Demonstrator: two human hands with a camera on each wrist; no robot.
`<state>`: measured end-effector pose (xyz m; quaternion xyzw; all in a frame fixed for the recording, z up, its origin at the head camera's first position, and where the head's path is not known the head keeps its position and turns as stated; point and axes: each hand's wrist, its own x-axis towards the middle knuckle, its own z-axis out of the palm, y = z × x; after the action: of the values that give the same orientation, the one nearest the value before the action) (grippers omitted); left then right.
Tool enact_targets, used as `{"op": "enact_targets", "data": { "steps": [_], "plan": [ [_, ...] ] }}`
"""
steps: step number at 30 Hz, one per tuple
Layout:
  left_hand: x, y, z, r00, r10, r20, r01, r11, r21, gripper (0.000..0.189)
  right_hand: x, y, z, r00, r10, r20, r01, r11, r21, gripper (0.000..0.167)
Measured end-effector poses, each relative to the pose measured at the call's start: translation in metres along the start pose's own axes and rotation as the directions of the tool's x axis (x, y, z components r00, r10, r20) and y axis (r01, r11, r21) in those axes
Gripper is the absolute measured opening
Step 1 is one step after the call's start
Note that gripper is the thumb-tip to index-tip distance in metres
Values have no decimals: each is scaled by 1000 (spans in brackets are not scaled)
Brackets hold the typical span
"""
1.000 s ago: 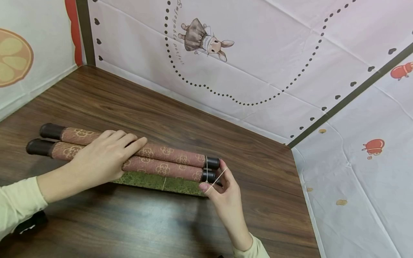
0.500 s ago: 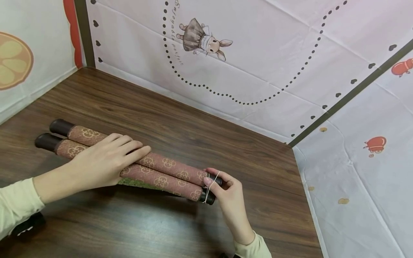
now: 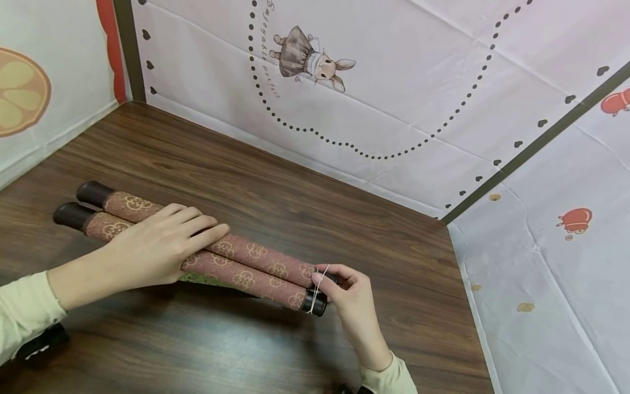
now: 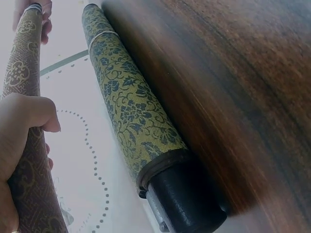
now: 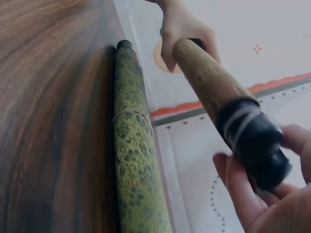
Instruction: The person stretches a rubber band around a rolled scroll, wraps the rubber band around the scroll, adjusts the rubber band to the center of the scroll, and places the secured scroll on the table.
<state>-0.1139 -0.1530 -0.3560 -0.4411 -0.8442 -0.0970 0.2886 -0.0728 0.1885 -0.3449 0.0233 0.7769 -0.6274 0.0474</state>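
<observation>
Two scrolls (image 3: 243, 280), rolled in reddish-brown cloth with gold flowers and fitted with black end knobs, are held side by side above the table. My left hand (image 3: 162, 243) grips both around the middle, from above. At their right ends, my right hand (image 3: 346, 287) pinches a thin white rubber band (image 3: 321, 282) with thumb and fingers. The band passes around the near scroll's black knob (image 5: 255, 141); its path around the far knob is partly hidden by the thumb. Lower down, a green patterned scroll (image 4: 129, 97) with its own pale band lies on the table, mostly hidden in the head view.
Dark wood-grain table (image 3: 236, 350) beneath. A printed white cloth wall (image 3: 394, 71) rises behind it, with further cloth walls at left and right. Black gear (image 3: 41, 342) sits by the left sleeve at the lower left.
The right ends of the brown scrolls have swung toward me and down, covering more of the green scroll. My right hand has brought the stretched band over the near knob and drawn its fingers together.
</observation>
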Motion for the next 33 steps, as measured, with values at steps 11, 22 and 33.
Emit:
{"op": "enact_targets", "data": {
  "steps": [11,22,33],
  "plan": [
    [-4,-2,1,997,-17,76,16,1000,13,80,19,8,-37,969,-228,-97,229,973,0,15],
    [-6,-3,6,995,-25,97,22,999,25,80,14,11,-34,909,-401,111,416,886,-203,9],
    [-6,-3,7,991,-42,130,39,999,27,82,14,13,-30,846,-502,181,534,799,-278,11]
  ]
}}
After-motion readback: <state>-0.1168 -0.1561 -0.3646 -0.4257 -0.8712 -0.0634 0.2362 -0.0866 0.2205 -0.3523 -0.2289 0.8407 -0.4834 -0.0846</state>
